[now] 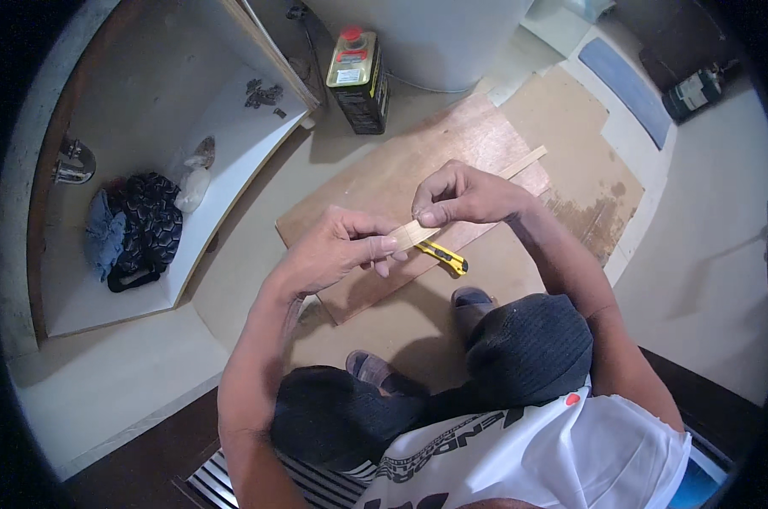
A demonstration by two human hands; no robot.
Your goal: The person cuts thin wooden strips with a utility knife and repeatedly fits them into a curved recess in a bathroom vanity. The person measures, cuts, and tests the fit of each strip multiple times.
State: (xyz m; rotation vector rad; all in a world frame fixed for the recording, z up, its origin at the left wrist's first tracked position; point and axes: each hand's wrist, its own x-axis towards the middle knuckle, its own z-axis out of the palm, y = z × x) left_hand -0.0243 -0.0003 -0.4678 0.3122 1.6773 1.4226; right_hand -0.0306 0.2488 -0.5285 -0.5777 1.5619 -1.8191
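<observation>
- So the wooden strip [413, 235] sits up in the air between the 2 hands, in front of the person and above a flat wooden board [470, 127].
- Left hand [329, 246] grip: narrow, thumb pressed on top of the strip's lower-left end, fingers curled under it.
- Right hand [473, 195] grip: also a tight pinch, thumb and fingertips on the strip a bit further up. So that's 2 grips on 1 piece, with a short bare bit showing between them.
- Long axis runs slantwise, lower left to upper right, pretty much hand to hand. From the left grip the strip heads up and to the right.
- A thin pale length [525, 161] pokes out past the right hand on roughly the same line. Can't tell if it's the same piece or a separate strip, since the hand covers the join.
- The yellow utility knife [447, 258] lies below, by the board's near edge, slanting the other way, so it crosses the strip's line. Its upper end tucks under the strip in this view, between both grips. Honestly too close to call which hand is nearer.
</observation>
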